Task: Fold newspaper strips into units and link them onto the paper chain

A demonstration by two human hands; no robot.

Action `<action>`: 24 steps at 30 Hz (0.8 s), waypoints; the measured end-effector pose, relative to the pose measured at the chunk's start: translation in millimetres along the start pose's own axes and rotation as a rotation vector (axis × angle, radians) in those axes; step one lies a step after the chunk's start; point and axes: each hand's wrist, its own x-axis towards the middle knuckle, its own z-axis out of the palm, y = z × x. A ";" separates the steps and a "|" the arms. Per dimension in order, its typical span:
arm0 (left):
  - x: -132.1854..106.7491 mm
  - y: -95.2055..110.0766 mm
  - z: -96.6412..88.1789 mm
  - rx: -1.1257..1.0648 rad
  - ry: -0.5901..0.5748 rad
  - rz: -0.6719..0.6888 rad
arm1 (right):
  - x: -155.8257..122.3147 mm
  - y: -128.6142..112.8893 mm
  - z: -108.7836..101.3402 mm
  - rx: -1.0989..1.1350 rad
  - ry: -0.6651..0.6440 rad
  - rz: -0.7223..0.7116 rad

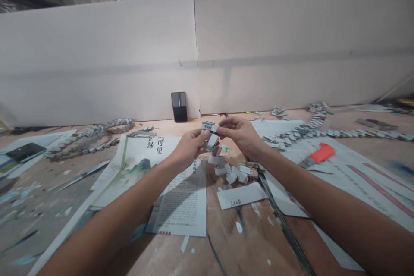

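Observation:
My left hand (189, 148) and my right hand (239, 133) meet above the table, and both pinch the top end of a chain of folded paper links (215, 151). The chain hangs down from my fingers and its lower links (236, 174) rest on the wooden table. My left fingers grip a link just below the top one, which my right fingers hold. Under my left arm lies an open magazine page (181, 200) with printed text and a landscape picture.
Long finished paper chains lie at the left (90, 136) and right (323, 131). An orange utility knife (318, 154) rests on paper at the right. A dark phone (179, 106) leans on the white partition, another dark device (25, 152) lies far left. A cut paper strip (241, 196) lies nearby.

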 end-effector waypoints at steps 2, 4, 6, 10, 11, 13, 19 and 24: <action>0.0 -1.7 0.2 -0.047 -0.047 -0.037 | 0.3 2.0 -1.0 -0.001 -0.024 -0.044; -1.2 -0.9 1.0 -0.046 -0.082 -0.044 | 0.6 3.8 -2.3 -0.026 -0.047 -0.078; -2.9 1.2 2.0 -0.033 -0.123 -0.056 | 1.1 5.7 -3.1 -0.065 -0.058 -0.082; -3.9 3.5 2.4 0.076 -0.126 -0.064 | 0.2 8.0 0.4 -0.081 -0.065 -0.025; -3.6 3.7 1.9 0.131 -0.095 -0.052 | -0.8 8.0 2.4 -0.053 -0.076 0.006; -2.8 5.5 0.0 0.268 -0.018 -0.011 | -3.2 7.0 6.8 0.019 -0.152 0.085; -5.5 32.7 -14.0 0.737 0.032 0.073 | -8.3 -2.0 13.7 0.146 -0.203 0.315; -10.1 50.4 -18.9 0.908 0.119 0.239 | -12.8 -12.5 17.4 0.168 -0.289 0.397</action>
